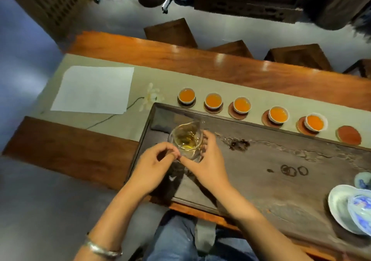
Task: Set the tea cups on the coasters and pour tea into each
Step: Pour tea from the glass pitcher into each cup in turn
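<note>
Five small white cups of orange tea stand in a row on round brown coasters beyond the tray: the leftmost cup [186, 95], a middle cup [242, 104], the rightmost cup [315, 122]. At the row's right end lies one bare coaster [349, 135]. A glass pitcher [186, 138] with a little yellow tea sits low over the dark tea tray [261, 160], near its left end. My right hand [208, 160] grips the pitcher on its right side, by the handle. My left hand [154, 164] has its fingers curled against the pitcher's near-left wall.
Blue-and-white porcelain dishes [345, 206] sit at the tray's right end. A white sheet [94, 90] and a white flower [150, 97] lie on the pale runner at left. Wooden stools [172, 32] stand beyond the table's far edge.
</note>
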Available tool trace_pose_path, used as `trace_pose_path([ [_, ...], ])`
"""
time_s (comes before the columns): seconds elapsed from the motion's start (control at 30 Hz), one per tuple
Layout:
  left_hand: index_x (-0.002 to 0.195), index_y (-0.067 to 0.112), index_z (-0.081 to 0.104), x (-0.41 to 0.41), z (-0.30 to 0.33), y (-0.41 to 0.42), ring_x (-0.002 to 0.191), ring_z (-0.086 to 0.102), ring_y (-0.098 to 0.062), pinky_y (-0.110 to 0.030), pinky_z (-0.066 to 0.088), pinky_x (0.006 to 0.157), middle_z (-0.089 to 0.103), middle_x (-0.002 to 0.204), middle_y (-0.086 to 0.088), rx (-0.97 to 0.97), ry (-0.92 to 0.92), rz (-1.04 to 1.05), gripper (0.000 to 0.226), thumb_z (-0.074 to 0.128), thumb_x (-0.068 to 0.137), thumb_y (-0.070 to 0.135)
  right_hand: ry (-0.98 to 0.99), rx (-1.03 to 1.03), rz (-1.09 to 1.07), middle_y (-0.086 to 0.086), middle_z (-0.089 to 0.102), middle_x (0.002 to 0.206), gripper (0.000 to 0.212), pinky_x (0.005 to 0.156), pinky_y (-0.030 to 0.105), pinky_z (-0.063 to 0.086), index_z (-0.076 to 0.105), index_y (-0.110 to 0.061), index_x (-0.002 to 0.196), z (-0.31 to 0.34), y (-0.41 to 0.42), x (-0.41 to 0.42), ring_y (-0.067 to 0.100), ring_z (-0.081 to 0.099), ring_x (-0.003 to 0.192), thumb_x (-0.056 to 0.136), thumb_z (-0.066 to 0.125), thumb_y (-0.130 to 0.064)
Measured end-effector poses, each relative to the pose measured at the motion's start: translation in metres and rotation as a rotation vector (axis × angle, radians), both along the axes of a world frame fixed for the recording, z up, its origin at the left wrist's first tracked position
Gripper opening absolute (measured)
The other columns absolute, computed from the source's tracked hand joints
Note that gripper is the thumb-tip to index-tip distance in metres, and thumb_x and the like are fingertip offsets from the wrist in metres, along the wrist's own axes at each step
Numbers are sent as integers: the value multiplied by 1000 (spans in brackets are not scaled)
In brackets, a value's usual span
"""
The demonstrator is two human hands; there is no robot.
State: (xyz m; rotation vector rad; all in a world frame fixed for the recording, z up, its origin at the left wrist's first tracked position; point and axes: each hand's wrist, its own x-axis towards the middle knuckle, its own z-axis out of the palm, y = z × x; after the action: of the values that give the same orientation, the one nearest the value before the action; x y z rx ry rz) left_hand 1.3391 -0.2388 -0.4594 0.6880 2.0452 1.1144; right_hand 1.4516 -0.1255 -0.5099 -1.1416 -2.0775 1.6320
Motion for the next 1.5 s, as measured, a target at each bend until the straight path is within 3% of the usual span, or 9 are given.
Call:
trace_pose_path([
  [0.2, 82, 21, 70, -27, -20, -56, 87, 64, -4, -21, 47, 81, 71, 85, 6, 7, -26, 101, 22, 59, 90, 4, -28, 65, 121, -3, 61, 129, 93, 95, 44, 53, 40, -23, 137, -11, -42, -38, 17, 60, 119, 62, 82, -59],
  [0.37, 81, 23, 71, -25, -38, -69, 87, 64, -3, -17, 46, 82, 71, 85, 5, 23, -91, 181, 25, 61, 89, 2, -63, 89, 203, -6, 59, 129, 86, 98, 40, 52, 39, -33, 131, -20, -46, -47, 10, 58, 120, 62, 86, -53],
  [0.5, 85, 15, 71, -19, -52, -68, 90, 65, -9, -18, 48, 83, 71, 90, -1, 4, -141, 217, 17, 61, 90, 2, -96, 89, 251, -6, 60, 130, 88, 98, 38, 52, 40, -28, 135, -27, -43, -46, 9, 59, 119, 64, 88, -48],
  [0.6, 83, 17, 69, -15, -58, -68, 84, 64, -2, -11, 46, 76, 70, 88, 0, 21, -192, 237, 20, 60, 91, 2, -128, 99, 282, -7, 60, 129, 87, 99, 37, 52, 40, -30, 135, -30, -40, -46, 9, 58, 119, 65, 88, -49],
  [0.77, 85, 17, 69, -15, -67, -70, 84, 63, -12, -15, 47, 75, 69, 87, -3, -3, -213, 239, 17, 60, 91, 4, -174, 134, 326, -6, 57, 133, 92, 101, 40, 50, 37, -27, 139, -34, -35, -49, 12, 56, 123, 65, 85, -56],
  [1.03, 82, 29, 68, -16, -72, -75, 81, 61, -1, -3, 44, 68, 67, 87, 12, -31, -197, 245, 24, 59, 91, 8, -233, 189, 363, -6, 51, 140, 98, 107, 41, 46, 32, -28, 143, -40, -38, -54, 13, 49, 130, 66, 82, -63],
  [1.17, 85, 30, 67, -17, -72, -76, 83, 61, 6, 0, 42, 68, 67, 88, 17, -5, -204, 218, 24, 59, 91, 8, -251, 211, 364, -6, 47, 144, 100, 110, 39, 43, 32, -25, 147, -42, -39, -53, 12, 44, 134, 68, 81, -61],
  [1.33, 89, 31, 65, -24, -71, -78, 88, 60, 8, -7, 46, 70, 65, 92, 23, -14, -186, 122, 22, 59, 93, 11, -287, 265, 426, -1, 38, 150, 99, 113, 28, 31, 24, -23, 153, -41, -39, -49, 16, 34, 140, 75, 82, -42],
  [1.5, 96, 36, 63, -35, -65, -83, 93, 58, -1, -13, 43, 72, 62, 100, 9, -113, -19, -86, 15, 63, 91, 23, -340, 292, 426, 7, 32, 155, 97, 116, 29, 25, 22, -13, 155, -34, -34, -35, 21, 29, 144, 80, 79, -36],
])
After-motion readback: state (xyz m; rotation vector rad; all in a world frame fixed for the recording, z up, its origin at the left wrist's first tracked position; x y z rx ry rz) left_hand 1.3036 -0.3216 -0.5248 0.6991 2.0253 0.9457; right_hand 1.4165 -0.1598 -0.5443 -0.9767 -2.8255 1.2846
